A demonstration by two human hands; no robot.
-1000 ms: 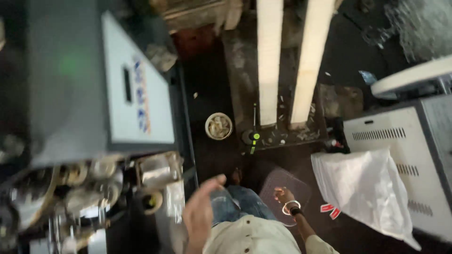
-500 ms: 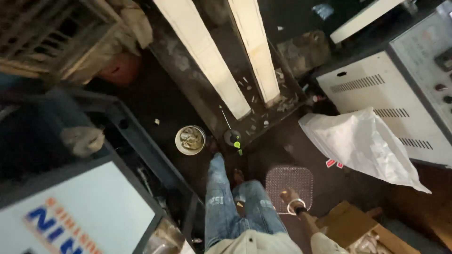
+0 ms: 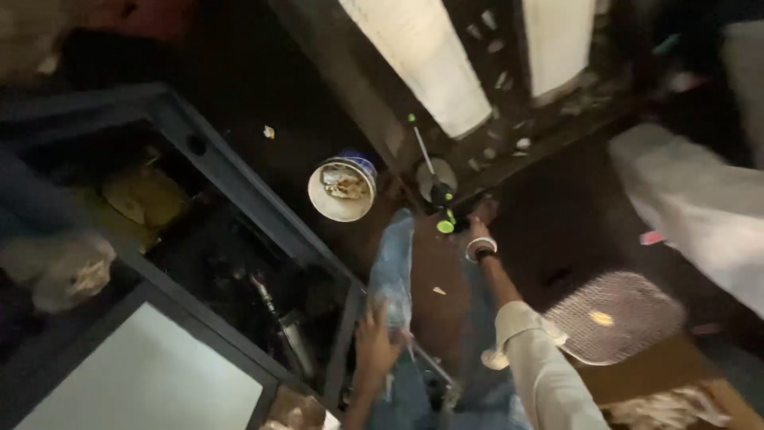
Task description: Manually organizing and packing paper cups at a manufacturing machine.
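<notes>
Looking straight down past the person's jeans-clad legs to a dark, littered floor, the right hand (image 3: 480, 231), with a white band at the wrist and a rolled pale sleeve behind it, is stretched well forward and down toward a slim tool with a black body, bright green ends and a thin metal shaft (image 3: 434, 179). That tool lies just ahead of the fingertips, its long axis running up and slightly leftward away from the hand, near green end toward the knuckles, far green tip up by the base of a pale, flat upright panel (image 3: 434, 68). The grip on that side is blurred; whether the fingers have closed on the tool's near end or only touch it, I cannot tell. The left hand (image 3: 376, 344) sits much nearer the body, low in view, fingers curled against the blue denim at the knee (image 3: 395, 275), and what it clasps, if anything, is unclear. So the right hand is plainly the nearer one to the tool. Just to the left of the tool stands a round white tub with scraps inside (image 3: 343, 188), apart from it. Further left, an open dark metal cabinet (image 3: 239, 191); at right, a round wire mesh disc (image 3: 617, 317) and a white plastic sack (image 3: 700, 207).
</notes>
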